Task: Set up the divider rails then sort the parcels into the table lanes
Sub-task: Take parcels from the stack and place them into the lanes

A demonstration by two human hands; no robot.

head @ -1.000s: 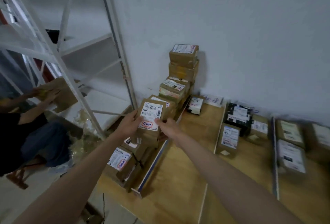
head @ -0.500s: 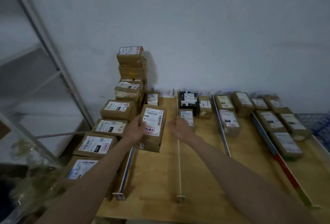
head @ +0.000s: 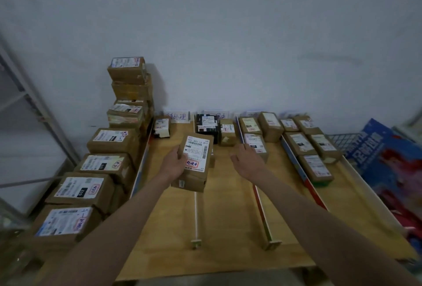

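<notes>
Sorting step. Parcel [head: 195, 162] clamped in left grip [head: 174, 163], held above bench [head: 228, 228] over white rail [head: 195, 212]. Right grip [head: 247, 160] apart, empty, beside parcel. Next, likely: lowering into the matching lane, clear of the rail.

A white wall [head: 228, 34] faces me. A metal rack [head: 34, 107] stands left; right, perhaps a blue printed box [head: 386, 160].
</notes>
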